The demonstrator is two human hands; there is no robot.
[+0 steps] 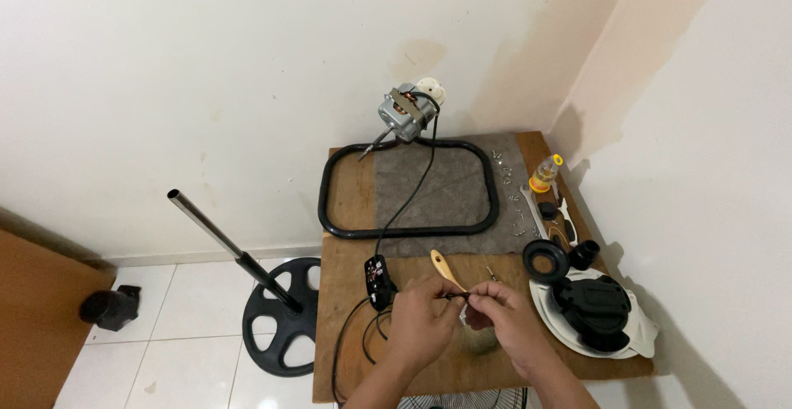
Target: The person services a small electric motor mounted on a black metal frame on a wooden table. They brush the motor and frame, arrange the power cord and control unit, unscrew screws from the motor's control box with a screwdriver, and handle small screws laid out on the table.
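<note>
Fingers (450,295) of both hands pinch a thin black wire (456,295) between them, low over the wooden bench (351,211). Left hand (421,320) and right hand (505,320) nearly touch. Beside them lies a black switch box (379,280). At the right, a white plate (561,326) holds black plastic fan parts (596,308).

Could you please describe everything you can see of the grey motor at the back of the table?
The grey motor is a bare metal unit with copper-coloured windings showing on top. It sits tilted at the table's far edge, against the wall, above the black tubular frame. A thin shaft points down-left, and a black cable runs from it forward.
</note>
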